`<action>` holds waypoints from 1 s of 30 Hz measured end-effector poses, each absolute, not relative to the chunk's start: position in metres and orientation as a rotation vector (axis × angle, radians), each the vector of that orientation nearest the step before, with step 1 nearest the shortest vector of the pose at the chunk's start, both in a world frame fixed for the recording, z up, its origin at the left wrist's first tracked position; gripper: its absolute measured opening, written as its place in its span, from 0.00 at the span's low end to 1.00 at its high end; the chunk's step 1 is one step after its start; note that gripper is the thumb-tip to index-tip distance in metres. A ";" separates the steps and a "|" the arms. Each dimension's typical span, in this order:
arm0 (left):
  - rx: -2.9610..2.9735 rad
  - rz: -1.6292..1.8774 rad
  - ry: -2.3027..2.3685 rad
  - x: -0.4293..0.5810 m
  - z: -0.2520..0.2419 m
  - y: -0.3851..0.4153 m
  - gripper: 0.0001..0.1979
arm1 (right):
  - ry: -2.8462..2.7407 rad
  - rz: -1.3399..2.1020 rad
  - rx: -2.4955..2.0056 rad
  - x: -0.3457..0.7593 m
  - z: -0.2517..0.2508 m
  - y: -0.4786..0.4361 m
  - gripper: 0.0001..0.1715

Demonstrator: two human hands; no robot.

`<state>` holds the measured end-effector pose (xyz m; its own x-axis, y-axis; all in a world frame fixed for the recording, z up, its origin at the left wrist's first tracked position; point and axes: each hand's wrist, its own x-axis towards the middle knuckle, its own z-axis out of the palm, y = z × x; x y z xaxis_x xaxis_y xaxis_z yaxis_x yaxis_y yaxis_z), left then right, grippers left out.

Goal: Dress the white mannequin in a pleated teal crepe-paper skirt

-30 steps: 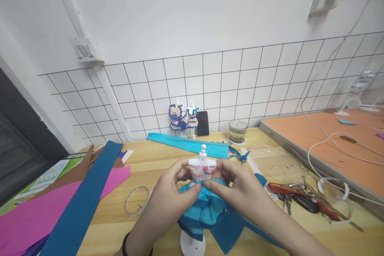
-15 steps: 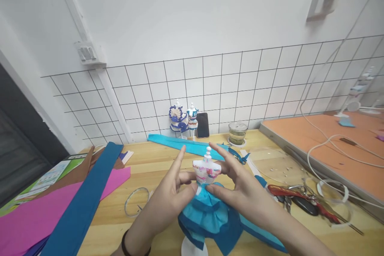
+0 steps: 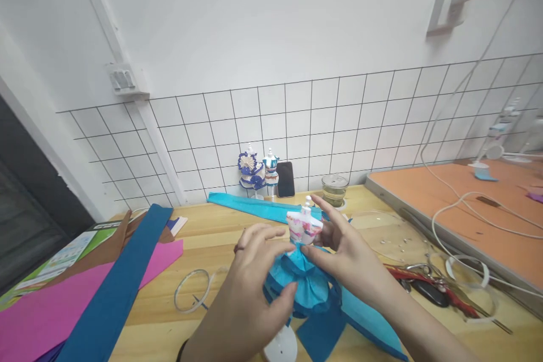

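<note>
A miniature dress form [image 3: 303,228] with a white bodice marked in pink stands in front of me, tilted slightly. Its gathered blue paper skirt [image 3: 307,280] has light and dark layers. My right hand [image 3: 354,257] grips the form at the waist, thumb in front and fingers partly hidden behind the bodice. My left hand [image 3: 250,288] curves around the skirt's left side, fingers apart, fingertips near the waist and thumb spread low in front of the skirt. The form's round white base [image 3: 280,345] shows below. A long blue strip [image 3: 369,317] trails right from the skirt.
A light blue strip [image 3: 250,206], two dressed mini forms [image 3: 252,169], a phone [image 3: 285,179] and a glass cup [image 3: 334,189] sit at the back. Coloured paper sheets [image 3: 106,288] lie left, a clear ring of tape [image 3: 176,294] nearby. Keys [image 3: 428,291] and an orange board [image 3: 475,203] lie right.
My left hand has come off the waist and turned over the skirt's left side. The dress form has shifted right and tilted, still in my right hand.
</note>
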<state>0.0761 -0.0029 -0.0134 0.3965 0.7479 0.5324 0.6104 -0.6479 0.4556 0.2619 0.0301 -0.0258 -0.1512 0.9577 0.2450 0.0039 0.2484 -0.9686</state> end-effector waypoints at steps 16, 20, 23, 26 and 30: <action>3.234 1.572 1.031 0.102 -0.030 -0.006 0.13 | -1.398 1.087 -1.001 0.265 -0.017 0.030 0.54; 3.369 1.347 1.054 0.104 -0.030 -0.009 0.15 | -1.434 1.082 -0.988 0.266 -0.016 0.029 0.52; 3.269 1.492 1.106 0.110 -0.036 -0.008 0.16 | -1.451 1.069 -0.988 0.266 -0.016 0.029 0.52; 3.166 1.575 1.104 0.113 -0.041 -0.006 0.17 | -1.438 1.081 -0.977 0.267 -0.015 0.028 0.52; 3.123 1.339 1.076 0.105 -0.034 -0.004 0.16 | -1.445 1.110 -0.968 0.267 -0.014 0.025 0.51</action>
